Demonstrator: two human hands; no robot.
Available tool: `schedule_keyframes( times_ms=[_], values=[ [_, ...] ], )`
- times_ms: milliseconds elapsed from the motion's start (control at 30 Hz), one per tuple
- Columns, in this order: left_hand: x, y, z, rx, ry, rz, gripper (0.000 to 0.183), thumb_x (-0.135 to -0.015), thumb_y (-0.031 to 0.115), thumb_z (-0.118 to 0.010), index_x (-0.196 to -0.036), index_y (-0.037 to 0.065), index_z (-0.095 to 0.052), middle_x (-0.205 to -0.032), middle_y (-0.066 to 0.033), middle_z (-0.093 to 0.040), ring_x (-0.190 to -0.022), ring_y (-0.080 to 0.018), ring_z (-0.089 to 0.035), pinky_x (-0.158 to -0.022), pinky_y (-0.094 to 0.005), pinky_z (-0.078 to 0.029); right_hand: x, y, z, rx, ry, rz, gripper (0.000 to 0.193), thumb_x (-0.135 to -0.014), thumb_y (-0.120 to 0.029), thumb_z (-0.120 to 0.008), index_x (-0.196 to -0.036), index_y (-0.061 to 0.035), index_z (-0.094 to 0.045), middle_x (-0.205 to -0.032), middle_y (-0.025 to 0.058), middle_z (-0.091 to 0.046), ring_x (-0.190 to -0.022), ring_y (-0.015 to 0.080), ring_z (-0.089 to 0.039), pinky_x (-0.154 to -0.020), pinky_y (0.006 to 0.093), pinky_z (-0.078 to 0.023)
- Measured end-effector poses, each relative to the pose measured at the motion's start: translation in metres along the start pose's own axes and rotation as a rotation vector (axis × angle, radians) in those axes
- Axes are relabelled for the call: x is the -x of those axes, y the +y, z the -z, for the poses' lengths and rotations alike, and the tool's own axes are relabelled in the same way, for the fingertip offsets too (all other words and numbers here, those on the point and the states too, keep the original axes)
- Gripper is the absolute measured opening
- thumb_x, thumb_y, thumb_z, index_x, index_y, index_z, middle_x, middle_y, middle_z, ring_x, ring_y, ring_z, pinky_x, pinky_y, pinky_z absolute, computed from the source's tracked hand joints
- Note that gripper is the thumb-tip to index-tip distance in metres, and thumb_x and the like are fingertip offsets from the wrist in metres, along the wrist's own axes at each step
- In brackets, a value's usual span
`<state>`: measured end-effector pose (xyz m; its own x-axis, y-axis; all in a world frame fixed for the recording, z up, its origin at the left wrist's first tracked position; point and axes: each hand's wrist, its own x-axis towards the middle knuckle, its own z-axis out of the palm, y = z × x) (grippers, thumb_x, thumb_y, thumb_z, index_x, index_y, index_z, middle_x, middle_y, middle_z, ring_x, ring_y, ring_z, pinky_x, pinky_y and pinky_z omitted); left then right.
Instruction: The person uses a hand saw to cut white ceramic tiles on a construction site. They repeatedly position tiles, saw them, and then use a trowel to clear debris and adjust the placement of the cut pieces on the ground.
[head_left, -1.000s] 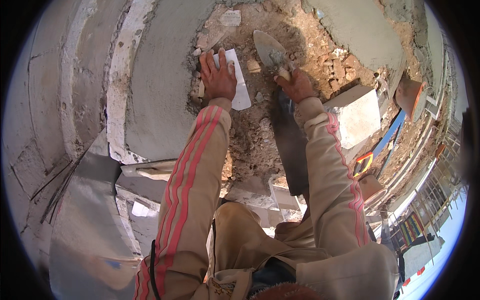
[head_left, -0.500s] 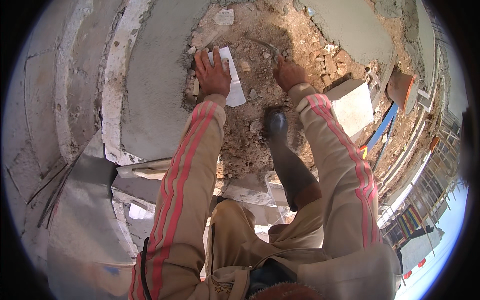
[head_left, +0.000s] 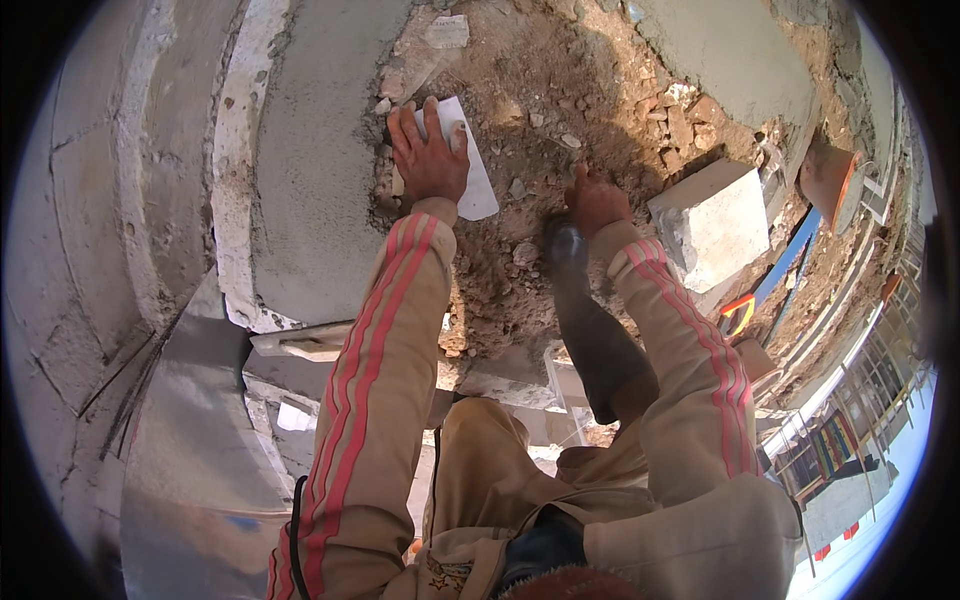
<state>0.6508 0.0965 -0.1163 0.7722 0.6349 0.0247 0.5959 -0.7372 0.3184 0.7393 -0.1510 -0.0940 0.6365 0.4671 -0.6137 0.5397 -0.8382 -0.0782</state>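
Note:
My left hand (head_left: 432, 160) lies with spread fingers over a flat white slab (head_left: 478, 182), like a cut tile, its palm and fingers covering the left part. Under the slab is rough brown soil (head_left: 500, 300) with loose stones. To the right, my right hand (head_left: 598, 200) is closed in a fist, low over the soil beside my dark boot (head_left: 566, 245). A hand tool with a thin curved blade showed in this fist a moment earlier; now its blade is hard to make out. A pale stone (head_left: 570, 141) lies just beyond the fingers.
Smooth grey mortar (head_left: 315, 170) borders the soil on the left, with more mortar (head_left: 725, 55) at the upper right. A pale block (head_left: 718, 215) stands right of my right hand. Beyond it are a blue-bladed handsaw (head_left: 785, 260) and an orange-rimmed bucket (head_left: 828, 185).
My right hand has come back toward my boot, and the thin blade that pointed away to the upper left no longer shows clearly. My left hand remains on the white slab.

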Motion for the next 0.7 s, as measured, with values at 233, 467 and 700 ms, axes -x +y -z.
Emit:
schedule_keyframes(
  times_ms=[233, 467, 700],
  values=[
    [0.003, 0.008, -0.009, -0.015, 0.046, -0.082, 0.064, -0.089, 0.044, -0.067, -0.141, 0.010, -0.050, -0.141, -0.0240, -0.041, -0.140, -0.0439, -0.029, -0.102, -0.0567, -0.042, 0.029, -0.015, 0.054, -0.584, 0.073, -0.086, 0.052, -0.094, -0.045, -0.060, -0.108, 0.0044, -0.062, -0.089, 0.0232, -0.070, -0.083, 0.0367, -0.071, -0.074, 0.0474, -0.054],
    [0.000, -0.013, -0.001, -0.055, -0.053, 0.006, 0.069, -0.093, 0.047, -0.063, -0.150, 0.016, -0.040, -0.154, -0.0206, -0.032, -0.147, -0.0408, -0.020, -0.110, -0.0581, -0.031, 0.189, -0.052, 0.169, -1.518, -0.058, -0.208, 0.034, -0.097, -0.033, -0.064, -0.099, 0.0012, -0.061, -0.069, 0.0056, -0.057, -0.057, 0.0093, -0.051, -0.052, 0.0287, -0.042],
    [-0.016, 0.010, 0.070, -0.545, -0.617, -0.905, 0.071, -0.090, 0.027, -0.068, -0.154, 0.025, -0.037, -0.161, -0.0103, -0.028, -0.152, -0.0320, -0.018, -0.120, -0.0614, -0.014, 0.195, -0.040, 0.077, -1.358, 0.263, -0.227, 0.036, -0.095, -0.029, -0.066, -0.106, 0.0039, -0.056, -0.076, 0.0199, -0.063, -0.065, 0.0373, -0.060, -0.060, 0.0434, -0.048]
  ],
)
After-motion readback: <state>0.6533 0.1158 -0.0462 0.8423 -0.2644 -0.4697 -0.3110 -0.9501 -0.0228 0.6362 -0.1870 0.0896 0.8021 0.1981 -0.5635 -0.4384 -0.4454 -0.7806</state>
